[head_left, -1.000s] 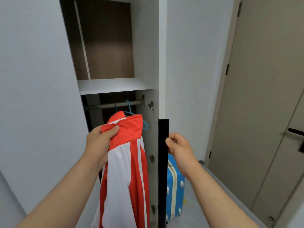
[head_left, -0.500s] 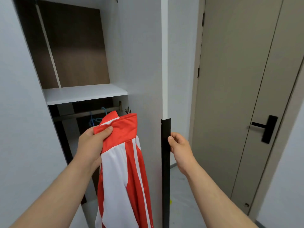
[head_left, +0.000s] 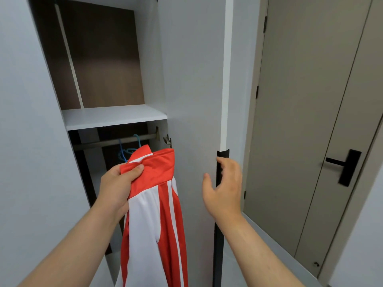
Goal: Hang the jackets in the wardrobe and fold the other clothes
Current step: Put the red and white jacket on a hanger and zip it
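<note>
Red and white jacket (head_left: 153, 204) front and centre in the head view, and it's not hung yet. The left hand (head_left: 118, 183) grasps it by the bunched red collar with the thumb clamped on top. The rest drops straight down in front of the open wardrobe (head_left: 103, 59), just below the rail (head_left: 114, 141). Now the change: 1 second ago, and again 0.5 seconds ago, the right hand (head_left: 223, 187) was pinching the black strip (head_left: 218, 235) on the edge of the door (head_left: 192, 100). That pinch is off now. The right hand is released, fingers loosely curved beside the strip and thumb apart from it on the near side. I can't tell whether any fingertip brushes the strip. The door stands wider than it did 1 second ago, its inner face turned toward us. Inside, blue hangers (head_left: 124, 152) dangle from the rail, partly hidden behind the collar, with at least 2 hooks showing. A white shelf (head_left: 112, 117) sits above. My read: the door-opening step is finished and the right hand is free for a hanger. The left hand needs to keep the collar up while a hanger goes into the shoulders. That fabric looks slick, so it could slide off. The folding hasn't begun.
</note>
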### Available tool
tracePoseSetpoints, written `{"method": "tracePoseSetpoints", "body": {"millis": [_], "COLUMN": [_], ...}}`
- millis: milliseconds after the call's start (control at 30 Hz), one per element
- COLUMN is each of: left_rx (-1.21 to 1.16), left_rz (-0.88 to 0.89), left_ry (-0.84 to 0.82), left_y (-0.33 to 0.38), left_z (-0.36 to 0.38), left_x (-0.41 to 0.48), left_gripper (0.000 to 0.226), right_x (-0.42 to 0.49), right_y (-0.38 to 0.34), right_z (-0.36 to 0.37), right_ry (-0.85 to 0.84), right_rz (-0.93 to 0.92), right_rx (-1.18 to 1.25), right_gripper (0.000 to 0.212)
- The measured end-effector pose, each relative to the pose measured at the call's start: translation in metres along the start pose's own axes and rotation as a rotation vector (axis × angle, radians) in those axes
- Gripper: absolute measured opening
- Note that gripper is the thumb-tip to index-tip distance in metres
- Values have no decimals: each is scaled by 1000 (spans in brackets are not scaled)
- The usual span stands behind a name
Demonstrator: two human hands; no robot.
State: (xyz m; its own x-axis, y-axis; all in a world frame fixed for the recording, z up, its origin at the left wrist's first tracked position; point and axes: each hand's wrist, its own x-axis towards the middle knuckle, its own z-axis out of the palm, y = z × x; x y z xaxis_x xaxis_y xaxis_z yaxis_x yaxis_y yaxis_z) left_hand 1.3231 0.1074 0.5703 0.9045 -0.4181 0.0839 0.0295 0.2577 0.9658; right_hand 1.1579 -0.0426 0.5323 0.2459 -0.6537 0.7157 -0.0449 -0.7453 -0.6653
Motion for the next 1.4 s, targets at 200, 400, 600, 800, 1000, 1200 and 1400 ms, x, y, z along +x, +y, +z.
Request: {"method": "tracePoseSetpoints", "body": {"millis": [200, 400, 600, 800, 1000, 1200, 1400], "left_rx": [-38, -82, -21, 25, 138, 152, 138], "left_rz": [3, 10, 50, 70, 124, 137, 97], "left_ry": [90, 202, 284, 312, 346, 402, 442], "left_y": [3, 10, 21, 24, 22, 19, 13], "left_z": [-41, -110, -181, -252, -311, -331, -330], "left_x": [3, 20, 44, 70, 81, 94, 98], "left_gripper": [17, 20, 22, 18, 14, 16, 17], "right_x": [-3, -9, -14, -19, -13, 5, 28], "right_y": [-31, -57, -91, -122, -137, -126, -108], "right_z": [35, 102, 183, 270, 328, 380, 422], "right_ry": [-370, -482, -603, -694, -789, -799, -843], "right_rz": [99, 75, 26, 109, 63, 78, 180], "right_rx": [89, 105, 108, 137, 51, 116, 263], "right_gripper": [43, 42, 43, 43, 54, 60, 73]}}
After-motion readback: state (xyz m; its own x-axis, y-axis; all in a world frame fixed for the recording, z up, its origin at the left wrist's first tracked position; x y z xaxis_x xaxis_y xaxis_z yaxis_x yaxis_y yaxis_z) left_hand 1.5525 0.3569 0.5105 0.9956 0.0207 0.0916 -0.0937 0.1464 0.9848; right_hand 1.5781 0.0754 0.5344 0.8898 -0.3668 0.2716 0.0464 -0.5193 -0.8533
